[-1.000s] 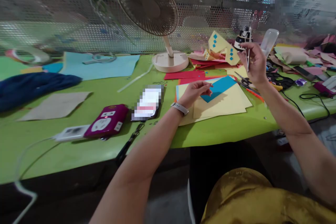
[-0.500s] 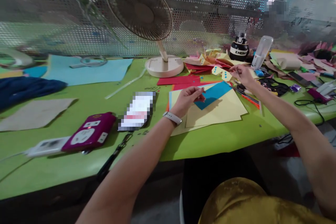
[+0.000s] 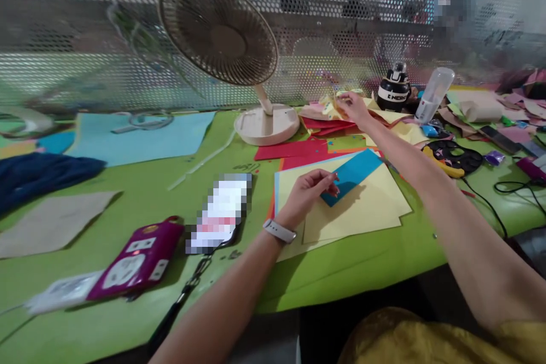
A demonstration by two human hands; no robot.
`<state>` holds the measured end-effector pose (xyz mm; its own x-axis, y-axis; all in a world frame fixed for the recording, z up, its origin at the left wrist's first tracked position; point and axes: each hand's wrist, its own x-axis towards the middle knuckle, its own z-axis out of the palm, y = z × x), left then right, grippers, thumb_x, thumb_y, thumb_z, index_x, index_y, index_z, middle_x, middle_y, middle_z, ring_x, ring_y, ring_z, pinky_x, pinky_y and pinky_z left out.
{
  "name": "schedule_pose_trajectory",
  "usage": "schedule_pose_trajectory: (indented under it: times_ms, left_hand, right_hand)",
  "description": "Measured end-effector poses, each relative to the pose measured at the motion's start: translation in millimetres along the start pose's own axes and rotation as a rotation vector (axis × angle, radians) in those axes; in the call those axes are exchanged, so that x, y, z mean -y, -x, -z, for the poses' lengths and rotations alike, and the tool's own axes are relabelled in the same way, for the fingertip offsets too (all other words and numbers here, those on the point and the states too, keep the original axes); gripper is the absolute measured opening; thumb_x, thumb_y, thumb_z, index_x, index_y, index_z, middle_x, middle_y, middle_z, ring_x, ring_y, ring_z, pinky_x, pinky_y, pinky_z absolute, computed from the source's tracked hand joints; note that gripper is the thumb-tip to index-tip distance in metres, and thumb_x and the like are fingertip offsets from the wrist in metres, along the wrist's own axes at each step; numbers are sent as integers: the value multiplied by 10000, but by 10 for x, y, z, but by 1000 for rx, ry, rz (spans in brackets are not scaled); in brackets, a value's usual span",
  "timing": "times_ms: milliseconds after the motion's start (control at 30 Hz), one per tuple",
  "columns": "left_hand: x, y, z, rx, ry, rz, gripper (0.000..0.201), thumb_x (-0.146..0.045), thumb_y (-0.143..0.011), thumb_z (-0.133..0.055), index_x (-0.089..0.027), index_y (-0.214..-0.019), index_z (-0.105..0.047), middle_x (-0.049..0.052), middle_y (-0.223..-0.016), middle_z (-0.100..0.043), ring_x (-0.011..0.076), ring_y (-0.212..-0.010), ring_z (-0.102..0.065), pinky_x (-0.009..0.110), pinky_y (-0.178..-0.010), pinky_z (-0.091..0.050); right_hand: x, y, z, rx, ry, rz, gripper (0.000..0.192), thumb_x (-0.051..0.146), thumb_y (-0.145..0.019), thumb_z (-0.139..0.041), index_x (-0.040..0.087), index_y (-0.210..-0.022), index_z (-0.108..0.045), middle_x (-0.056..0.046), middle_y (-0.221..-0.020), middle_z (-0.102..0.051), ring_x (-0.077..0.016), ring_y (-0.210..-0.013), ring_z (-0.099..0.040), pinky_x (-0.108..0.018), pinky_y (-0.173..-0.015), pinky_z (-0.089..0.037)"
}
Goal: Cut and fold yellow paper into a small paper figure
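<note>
Hands apart, grips unclear: right hand is at paper pile, seemingly finished work; left hand overlies blue strip, seemingly unfinished.

Your right hand at the paper pile, your left hand by the blue strip

Your left fingertips are bunched over one end of the strip, which lies on yellow sheets. Your right arm stretches across the green worktop; what its fingers grip is unclear. A fan stands left of the pile, a black bottle right.
</note>
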<state>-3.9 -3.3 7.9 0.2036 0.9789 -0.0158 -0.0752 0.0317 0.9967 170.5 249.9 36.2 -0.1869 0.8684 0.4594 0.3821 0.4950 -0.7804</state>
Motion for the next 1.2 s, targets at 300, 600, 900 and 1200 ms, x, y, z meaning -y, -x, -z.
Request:
schedule_pose_trajectory:
  times_ms: [300, 600, 900, 1200]
  left_hand:
    - [-47, 19, -24, -28, 17, 5, 618, -769, -644, -839, -185, -706, -647, 27, -664, -695, 150, -614, -658, 293, -663, -585]
    - [124, -232, 204, -158, -203, -174, 531, -648, -702, -811, -192, -940, -678, 75, -914, -749, 218, -860, -718, 409, -872, -601]
    - [285, -406, 452, -108, -927, -327, 363, -501, -698, -834, -217, -876, -694, 117, -1117, -723, 343, -1226, -617, 485, -1120, -466]
    - [336, -494, 494, -90, -821, -304, 293, -494, -665, -814, -248, -736, -671, 126, -1012, -746, 353, -1140, -646, 536, -1073, -489]
  right_hand:
    - [184, 918, 596, 123, 265, 220, 282, 474, -1018, -550, 207, -1045, -638, -67, -1013, -719, -194, -801, -620, -326, -787, -481]
    - [382, 1732, 1273, 317, 571, 284, 272, 338, -1019, -510, 191, -1122, -714, -75, -926, -771, -202, -761, -663, -321, -743, -475]
    - [535, 1756, 994, 429, 727, 153, 317, 240, -965, -663, 223, -1275, -726, -97, -1227, -791, -299, -1115, -741, -390, -922, -540]
    - [439, 1610, 696, 482, 645, 159, 346, 224, -912, -709, 267, -1255, -722, -69, -1252, -779, -302, -1120, -728, -389, -926, -542]
